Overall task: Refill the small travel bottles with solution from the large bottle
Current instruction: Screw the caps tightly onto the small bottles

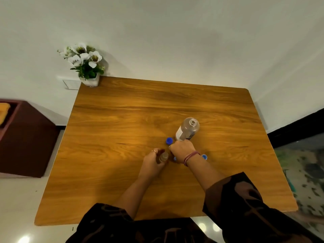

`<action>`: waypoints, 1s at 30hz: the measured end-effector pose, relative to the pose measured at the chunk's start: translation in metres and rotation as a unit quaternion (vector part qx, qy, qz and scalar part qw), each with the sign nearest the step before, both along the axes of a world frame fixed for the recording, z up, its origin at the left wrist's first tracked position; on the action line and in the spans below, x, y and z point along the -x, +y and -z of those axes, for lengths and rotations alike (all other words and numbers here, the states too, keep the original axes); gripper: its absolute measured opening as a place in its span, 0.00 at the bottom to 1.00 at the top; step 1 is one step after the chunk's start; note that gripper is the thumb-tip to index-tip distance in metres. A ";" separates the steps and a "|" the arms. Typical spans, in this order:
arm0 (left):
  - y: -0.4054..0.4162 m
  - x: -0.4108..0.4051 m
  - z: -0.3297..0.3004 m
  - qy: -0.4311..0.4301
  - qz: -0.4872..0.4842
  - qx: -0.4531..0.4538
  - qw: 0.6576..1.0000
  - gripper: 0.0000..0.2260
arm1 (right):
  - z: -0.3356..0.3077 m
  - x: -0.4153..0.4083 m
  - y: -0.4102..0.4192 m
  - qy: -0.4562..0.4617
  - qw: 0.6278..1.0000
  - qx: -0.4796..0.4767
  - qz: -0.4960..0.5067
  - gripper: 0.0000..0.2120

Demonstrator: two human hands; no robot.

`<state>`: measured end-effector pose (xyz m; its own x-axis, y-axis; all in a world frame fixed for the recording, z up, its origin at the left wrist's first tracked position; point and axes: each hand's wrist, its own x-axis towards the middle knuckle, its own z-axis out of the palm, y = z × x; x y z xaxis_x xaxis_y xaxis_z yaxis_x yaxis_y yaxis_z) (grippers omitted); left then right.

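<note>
**Small bottle held at mid-tabletop; large bottle uncapped and within reach**

A small travel bottle [162, 157] is gripped by the left hand [154, 161], the fingers curled round its body; it stands roughly midway between the left and right edges of the wooden tabletop [122, 111], somewhat nearer the near edge. Its neck appears uncapped, though this cannot be confirmed at this size.

The right hand [182, 149] is placed just beyond and to the right of it, knuckles up and fingers bent downward. Whether anything is pinched beneath cannot be told. Its fingertips lie at the base of the large bottle [188, 129]; contact cannot be confirmed.

The large bottle is seen clear, labelled and open at the neck, toward the right edge. One blue cap [169, 140] lies just left of its base. A second blue cap [204, 156] lies beside the right wrist, and a further blue item [174, 158] is partly hidden under that hand.

A potted artificial flower [85, 64] stands at the far left corner.

The step is judged to be preparation for a pour. Next, the large bottle would need to be grasped, lifted and tipped slowly over the small neck, which is narrow and must be steadied.
</note>
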<state>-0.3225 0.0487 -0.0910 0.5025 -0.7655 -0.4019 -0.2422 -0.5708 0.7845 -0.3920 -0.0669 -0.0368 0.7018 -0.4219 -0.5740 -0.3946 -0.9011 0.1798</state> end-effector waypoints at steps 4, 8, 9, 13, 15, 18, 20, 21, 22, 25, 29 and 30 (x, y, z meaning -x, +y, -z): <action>0.000 -0.001 0.001 -0.020 0.024 -0.003 1.000 0.17 | 0.003 0.002 0.003 -0.026 0.998 -0.028 0.054 0.08; 0.000 -0.006 -0.004 -0.007 0.003 0.015 1.000 0.20 | -0.004 0.006 0.004 -0.078 0.988 -0.059 0.117 0.09; 0.000 -0.009 -0.009 -0.007 -0.002 0.028 1.000 0.20 | -0.009 0.007 0.004 -0.094 0.985 -0.066 0.129 0.09; 0.001 -0.019 -0.032 -0.003 -0.022 0.109 0.994 0.19 | -0.035 0.007 0.002 -0.164 0.970 -0.079 0.161 0.07; 0.001 -0.026 -0.050 -0.009 -0.021 0.149 0.988 0.18 | -0.055 0.005 -0.001 -0.201 0.961 -0.087 0.168 0.07; -0.001 -0.035 -0.087 -0.019 -0.023 0.203 0.979 0.16 | -0.088 0.001 -0.009 -0.272 0.939 -0.105 0.183 0.09; -0.003 -0.041 -0.116 -0.039 -0.021 0.234 0.971 0.14 | -0.114 -0.003 -0.015 -0.332 0.916 -0.123 0.187 0.11; -0.003 -0.042 -0.129 -0.044 -0.022 0.244 0.968 0.14 | -0.127 -0.004 -0.017 -0.355 0.905 -0.139 0.189 0.12; -0.004 -0.045 -0.143 -0.044 -0.024 0.255 0.966 0.14 | -0.141 -0.005 -0.019 -0.374 0.894 -0.155 0.191 0.13; -0.009 -0.050 -0.182 -0.039 -0.033 0.279 0.959 0.15 | -0.181 -0.007 -0.026 -0.444 0.855 -0.195 0.186 0.15; -0.015 -0.057 -0.230 0.008 -0.055 0.304 0.951 0.18 | -0.230 -0.008 -0.030 -0.529 0.774 -0.284 0.201 0.17; -0.016 -0.058 -0.241 0.020 -0.060 0.317 0.946 0.18 | -0.242 -0.008 -0.031 -0.544 0.754 -0.307 0.204 0.18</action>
<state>-0.2641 0.0327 0.1495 0.5953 -0.7974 0.0987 -0.1689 -0.0041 0.9856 -0.3835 -0.0975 0.2050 0.7812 -0.6201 0.0724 -0.2751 -0.4460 -0.8517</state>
